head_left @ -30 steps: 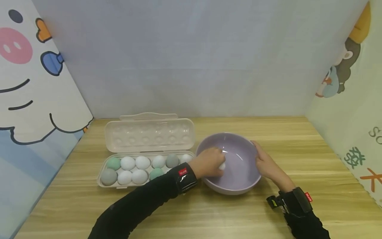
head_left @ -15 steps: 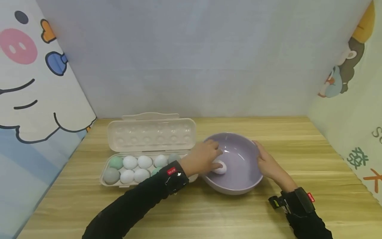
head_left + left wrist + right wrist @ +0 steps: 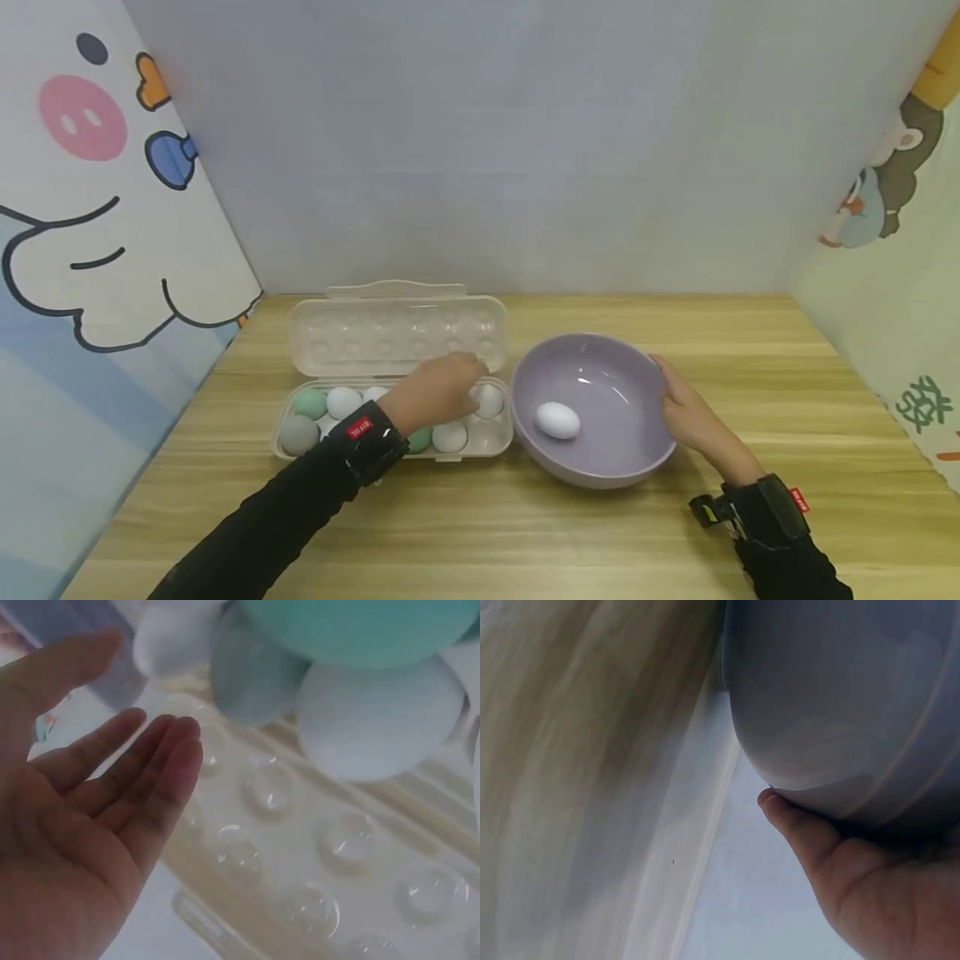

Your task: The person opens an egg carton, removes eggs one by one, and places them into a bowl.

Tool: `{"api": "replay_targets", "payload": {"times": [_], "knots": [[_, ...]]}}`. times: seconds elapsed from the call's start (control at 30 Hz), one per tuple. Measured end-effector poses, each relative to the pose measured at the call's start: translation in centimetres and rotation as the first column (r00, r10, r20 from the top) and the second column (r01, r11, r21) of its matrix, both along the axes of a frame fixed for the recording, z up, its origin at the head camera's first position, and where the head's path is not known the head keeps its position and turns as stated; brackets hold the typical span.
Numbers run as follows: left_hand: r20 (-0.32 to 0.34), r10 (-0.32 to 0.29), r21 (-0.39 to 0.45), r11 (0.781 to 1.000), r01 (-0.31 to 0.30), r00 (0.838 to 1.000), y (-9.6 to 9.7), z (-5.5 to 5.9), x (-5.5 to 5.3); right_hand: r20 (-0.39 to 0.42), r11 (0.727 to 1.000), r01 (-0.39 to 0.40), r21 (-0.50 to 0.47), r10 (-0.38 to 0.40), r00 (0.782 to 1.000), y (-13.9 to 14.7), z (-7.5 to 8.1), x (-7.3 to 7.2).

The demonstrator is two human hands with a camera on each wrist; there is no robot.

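Observation:
Over the egg carton (image 3: pixel 491 439) hovers my left hand (image 3: pixel 438 390), its fingers spread from the thumb and nothing between them in the left wrist view. A white egg (image 3: pixel 490 402) at the carton's right end lies just beyond the fingertips. Other eggs sit in the cups: a green egg (image 3: pixel 310 403), a grey egg (image 3: pixel 299 435) and several white ones, some hidden behind the hand and sleeve. A single white egg (image 3: pixel 558 421) rests inside the purple bowl (image 3: pixel 600 467). My right hand (image 3: pixel 684 408) grips the bowl's right rim, thumb against the outer wall in the right wrist view.
The carton's lid (image 3: pixel 397 337) is folded back behind the eggs. Bowl and carton stand close side by side on the wood-grain table (image 3: pixel 480 533). A grey wall (image 3: pixel 525 167) rises behind, with cartoon-printed panels at both sides.
My left hand has let go of the white egg in the bowl and moved left over the carton. My right hand keeps its hold on the bowl. The camera view has shifted slightly left.

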State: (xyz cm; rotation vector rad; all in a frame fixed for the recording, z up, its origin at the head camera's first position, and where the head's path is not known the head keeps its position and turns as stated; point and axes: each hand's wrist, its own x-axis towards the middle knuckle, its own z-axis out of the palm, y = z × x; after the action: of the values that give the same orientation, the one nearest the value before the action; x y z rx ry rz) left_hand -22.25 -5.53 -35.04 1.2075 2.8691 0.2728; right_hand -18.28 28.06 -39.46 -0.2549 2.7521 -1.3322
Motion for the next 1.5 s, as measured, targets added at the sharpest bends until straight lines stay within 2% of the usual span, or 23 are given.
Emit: {"api": "replay_targets", "payload": {"times": [0.1, 0.23, 0.5, 0.7, 0.97, 1.1, 1.17, 1.23, 1.3, 1.43, 1.5], "knots": [[0.019, -0.056, 0.011, 0.998, 0.055, 0.998, 0.3, -1.0, -0.3, 0.003, 1.0, 0.001, 0.001, -0.001, 1.0, 0.1, 0.1, 0.0], [-0.003, -0.096, -0.031, 0.995, 0.096, 0.995, 0.8, -1.7, -0.7, 0.002, 1.0, -0.001, 0.003, 0.001, 1.0, 0.2, 0.0, 0.0], [-0.016, -0.082, -0.114, 0.99, 0.08, 0.996, 1.7, -2.2, -1.3, -0.005, 1.0, -0.008, -0.019, 0.008, 1.0, 0.1, -0.1, 0.0], [-0.006, -0.067, -0.104, 0.992, 0.066, 0.998, 1.6, -2.3, -1.1, 0.002, 1.0, -0.008, -0.021, 0.008, 1.0, 0.0, -0.2, 0.0], [0.051, -0.03, -0.024, 0.999, 0.031, 0.998, 1.2, -1.3, -0.8, -0.008, 1.0, -0.007, -0.003, 0.007, 1.0, 0.1, -0.1, 0.1], [0.058, 0.007, 0.015, 1.0, -0.008, 0.998, 0.7, -0.2, -0.6, -0.017, 1.0, -0.007, -0.004, 0.007, 1.0, 0.1, 0.0, 0.1], [0.047, 0.006, 0.029, 1.0, -0.007, 0.999, 0.7, 0.5, -0.5, -0.021, 1.0, -0.002, -0.018, 0.001, 1.0, 0.2, 0.0, 0.1], [0.024, -0.008, 0.046, 0.999, 0.007, 1.0, 0.6, 1.1, -0.4, -0.02, 1.0, 0.001, -0.029, -0.002, 1.0, 0.3, 0.0, 0.2], [-0.026, -0.039, 0.068, 0.997, 0.041, 0.999, 0.5, 1.6, -0.3, -0.02, 0.999, 0.002, -0.039, -0.003, 1.0, 0.3, 0.1, 0.1], [-0.114, -0.103, 0.143, 0.983, 0.119, 0.988, 1.2, 1.8, -0.7, -0.019, 0.999, 0.0, -0.046, -0.001, 1.0, 0.2, 0.1, 0.2], [-0.119, -0.126, 0.186, 0.971, 0.147, 0.985, 1.9, 1.8, -1.0, -0.015, 0.999, 0.005, -0.05, -0.006, 1.0, 0.1, 0.0, 0.2]]}}
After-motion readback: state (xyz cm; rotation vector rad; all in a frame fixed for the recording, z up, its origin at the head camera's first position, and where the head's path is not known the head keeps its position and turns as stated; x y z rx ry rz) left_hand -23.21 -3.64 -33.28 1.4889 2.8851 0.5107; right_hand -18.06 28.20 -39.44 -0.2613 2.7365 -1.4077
